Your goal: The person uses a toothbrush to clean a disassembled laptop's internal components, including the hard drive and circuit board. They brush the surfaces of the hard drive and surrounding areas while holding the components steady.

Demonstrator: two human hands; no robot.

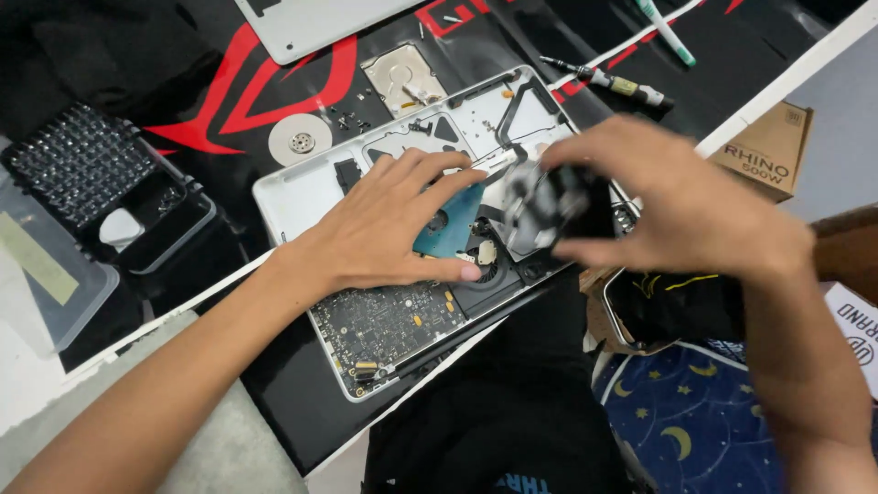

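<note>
Two cardboard packages sit off the table's right side: a small tan box (771, 149) with dark printing on its face, beyond the right hand's knuckles, and a white printed carton (858, 327) at the frame edge beside the right wrist. On the clear plastic lid (41, 284) well left of the left forearm lies a strip of yellowish tape (37, 259).

Between both hands lies an opened silver laptop chassis (302, 194), its dark green circuit board (389, 322) just under the left wrist. The left hand (389, 220) rests palm down on the chassis, fingers spread and fairly straight, grasping nothing; its fingertips (455, 165) touch near a blue board (453, 222), and the thumb presses beside the round black fan (485, 267).

The right hand (681, 201) hovers over the chassis's right end, fingers curled around a blurred black and grey part (547, 206), pinched between thumb below and fingers above. What the part is cannot be told.

Beyond the left fingertips are an opened hard drive (402, 78), a shiny platter disc (300, 140), and loose small screws (347, 119). A screwdriver (608, 82) lies past the right fingers on the black and red mat (247, 101).
</note>
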